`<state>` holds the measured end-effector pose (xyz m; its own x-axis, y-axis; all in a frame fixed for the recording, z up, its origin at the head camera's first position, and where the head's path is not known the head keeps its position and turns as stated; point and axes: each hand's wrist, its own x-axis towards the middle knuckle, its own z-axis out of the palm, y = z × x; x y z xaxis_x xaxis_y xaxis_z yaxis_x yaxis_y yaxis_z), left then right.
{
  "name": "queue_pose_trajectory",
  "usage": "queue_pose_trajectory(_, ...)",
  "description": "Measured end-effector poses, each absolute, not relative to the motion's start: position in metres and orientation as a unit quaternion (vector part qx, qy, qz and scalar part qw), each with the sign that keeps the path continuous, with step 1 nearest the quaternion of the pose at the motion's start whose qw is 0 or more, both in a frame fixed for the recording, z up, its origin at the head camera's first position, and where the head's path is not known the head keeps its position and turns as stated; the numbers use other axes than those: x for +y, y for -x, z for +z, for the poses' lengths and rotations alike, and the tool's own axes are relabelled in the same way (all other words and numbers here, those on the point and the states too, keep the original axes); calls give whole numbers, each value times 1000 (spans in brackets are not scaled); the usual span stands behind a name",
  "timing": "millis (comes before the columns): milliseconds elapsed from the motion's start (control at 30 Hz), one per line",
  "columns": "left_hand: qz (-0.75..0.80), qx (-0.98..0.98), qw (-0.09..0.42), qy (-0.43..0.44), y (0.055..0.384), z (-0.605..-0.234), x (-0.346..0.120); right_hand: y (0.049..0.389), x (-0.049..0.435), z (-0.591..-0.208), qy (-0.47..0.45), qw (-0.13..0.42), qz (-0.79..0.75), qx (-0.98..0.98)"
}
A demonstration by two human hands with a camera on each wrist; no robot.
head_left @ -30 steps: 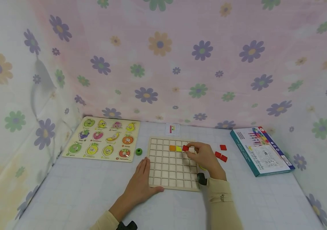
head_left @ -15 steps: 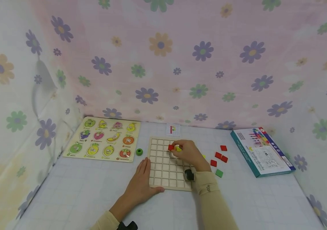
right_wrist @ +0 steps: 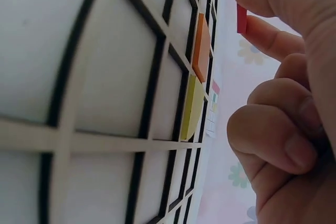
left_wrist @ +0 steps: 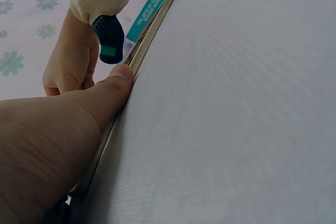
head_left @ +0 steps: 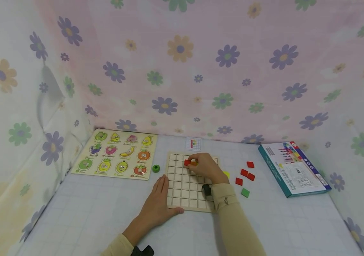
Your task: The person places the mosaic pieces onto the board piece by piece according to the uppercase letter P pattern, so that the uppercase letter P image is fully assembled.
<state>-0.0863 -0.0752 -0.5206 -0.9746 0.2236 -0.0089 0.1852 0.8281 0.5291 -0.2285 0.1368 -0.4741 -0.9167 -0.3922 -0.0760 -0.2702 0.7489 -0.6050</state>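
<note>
Between thumb and index finger, my right hand (head_left: 205, 167) pinches a red square tile (head_left: 186, 162) over the upper rows of a wooden grid board (head_left: 184, 195). In the right wrist view that red tile (right_wrist: 241, 19) stands off the board, edge-on to the camera. An orange tile (right_wrist: 201, 48) and a yellow tile (right_wrist: 191, 108) sit side by side in the grid; in the head view my right hand covers most of them. My left hand (head_left: 156, 202) lies along the board's left side with straight fingers, its thumb (left_wrist: 122, 73) against the near edge.
Right of the board lie several loose red tiles (head_left: 244, 172), a green tile (head_left: 245, 192) and a partly hidden yellow one (head_left: 226, 174). A pattern card (head_left: 193, 144) lies behind the board. Farther out are a box (head_left: 293, 169), a fruit puzzle (head_left: 114, 154) and a green ring (head_left: 156, 168).
My right hand has carried the red tile leftward across the board, past the yellow tile and over to the orange one. My left hand has stayed in place.
</note>
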Motion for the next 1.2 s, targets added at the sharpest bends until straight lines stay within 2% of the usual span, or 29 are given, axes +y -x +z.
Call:
queue_pose_trajectory(667, 272, 955, 44, -108, 86, -518, -73, 237, 131, -473, 194, 134, -258, 937)
queue_pose_trajectory(1200, 268, 956, 41, -108, 86, -518, -75, 236, 121, -475, 194, 115, -279, 933)
